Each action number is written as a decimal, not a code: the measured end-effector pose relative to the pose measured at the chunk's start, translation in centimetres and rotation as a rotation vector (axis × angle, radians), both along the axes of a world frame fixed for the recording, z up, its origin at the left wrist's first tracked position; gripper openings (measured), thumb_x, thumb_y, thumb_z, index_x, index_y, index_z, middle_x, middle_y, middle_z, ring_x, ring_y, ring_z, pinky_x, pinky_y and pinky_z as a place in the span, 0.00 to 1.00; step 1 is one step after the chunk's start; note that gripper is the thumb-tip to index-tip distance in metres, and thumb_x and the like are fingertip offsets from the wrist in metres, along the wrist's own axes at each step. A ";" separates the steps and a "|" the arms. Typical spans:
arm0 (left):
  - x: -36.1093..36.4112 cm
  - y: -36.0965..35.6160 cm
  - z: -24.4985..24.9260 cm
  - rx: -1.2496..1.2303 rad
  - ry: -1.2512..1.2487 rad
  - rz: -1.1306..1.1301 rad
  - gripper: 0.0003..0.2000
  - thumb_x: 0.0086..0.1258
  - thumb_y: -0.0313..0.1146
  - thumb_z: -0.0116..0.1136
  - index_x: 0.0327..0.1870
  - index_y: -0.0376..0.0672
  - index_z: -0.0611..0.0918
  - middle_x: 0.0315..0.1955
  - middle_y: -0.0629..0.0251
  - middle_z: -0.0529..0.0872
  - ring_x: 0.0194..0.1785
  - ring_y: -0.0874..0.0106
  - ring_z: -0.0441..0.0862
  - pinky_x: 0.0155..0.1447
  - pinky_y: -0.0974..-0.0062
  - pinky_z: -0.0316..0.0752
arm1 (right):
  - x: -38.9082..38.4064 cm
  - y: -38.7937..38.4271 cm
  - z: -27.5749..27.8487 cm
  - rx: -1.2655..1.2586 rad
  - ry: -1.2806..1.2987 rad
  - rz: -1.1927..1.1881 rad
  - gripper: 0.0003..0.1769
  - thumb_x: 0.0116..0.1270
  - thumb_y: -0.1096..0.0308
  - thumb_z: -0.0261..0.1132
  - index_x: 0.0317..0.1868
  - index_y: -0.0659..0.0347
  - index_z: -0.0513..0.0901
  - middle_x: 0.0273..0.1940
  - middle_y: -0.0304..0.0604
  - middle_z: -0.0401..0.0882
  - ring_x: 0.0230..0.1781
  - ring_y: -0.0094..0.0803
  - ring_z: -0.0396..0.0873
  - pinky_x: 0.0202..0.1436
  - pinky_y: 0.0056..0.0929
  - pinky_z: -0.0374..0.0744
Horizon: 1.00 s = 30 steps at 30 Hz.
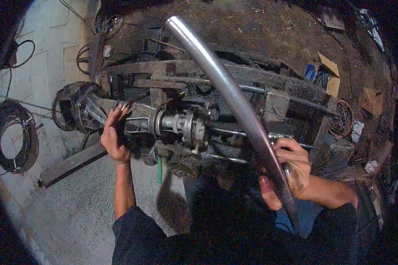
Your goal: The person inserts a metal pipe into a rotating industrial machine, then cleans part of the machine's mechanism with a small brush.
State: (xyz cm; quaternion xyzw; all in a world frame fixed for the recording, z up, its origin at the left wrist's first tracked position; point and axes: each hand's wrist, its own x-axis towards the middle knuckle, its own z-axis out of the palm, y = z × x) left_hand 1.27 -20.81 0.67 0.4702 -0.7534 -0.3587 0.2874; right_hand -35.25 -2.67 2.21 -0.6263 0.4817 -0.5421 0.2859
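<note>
My right hand (pixel 292 170) is wrapped around a long, smooth metal pipe (pixel 227 86), which slants up and left across the view. Its upper end rises over the greasy machine; its lower end comes down close to my body. To the left, my left hand (pixel 115 137) has its fingers stretched out beside the machine's dark housing (pixel 82 106). Right of that hand, a shaft with a round metal chuck-like head (pixel 193 128) and bolts sits in the middle of the machine. Thin metal rods (pixel 227 131) run rightward from it, partly hidden behind the pipe.
A green handle (pixel 159 170) hangs below the machine. Coiled black hose (pixel 14 137) lies on the left floor, near a beam (pixel 73 165). At the right are an opened cardboard box (pixel 329 73) with thin metal pieces, a wire coil (pixel 342 119) and another carton (pixel 372 100).
</note>
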 end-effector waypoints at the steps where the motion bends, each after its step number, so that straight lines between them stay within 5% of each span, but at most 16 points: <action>1: 0.3 -0.1 -0.1 -0.010 -0.019 -0.021 0.29 0.72 0.43 0.35 0.58 0.19 0.69 0.55 0.35 0.75 0.60 0.48 0.75 0.69 0.56 0.60 | 0.2 0.1 -0.2 -0.030 -0.008 -0.042 0.09 0.44 0.66 0.66 0.22 0.57 0.73 0.20 0.39 0.74 0.18 0.33 0.74 0.29 0.35 0.74; 30: 0.2 0.2 -0.1 -0.007 -0.022 0.023 0.24 0.77 0.40 0.31 0.57 0.24 0.70 0.53 0.38 0.77 0.54 0.53 0.79 0.68 0.56 0.61 | 0.2 0.1 -0.4 -0.041 -0.017 -0.020 0.09 0.41 0.70 0.64 0.21 0.58 0.70 0.21 0.42 0.74 0.19 0.36 0.75 0.30 0.37 0.75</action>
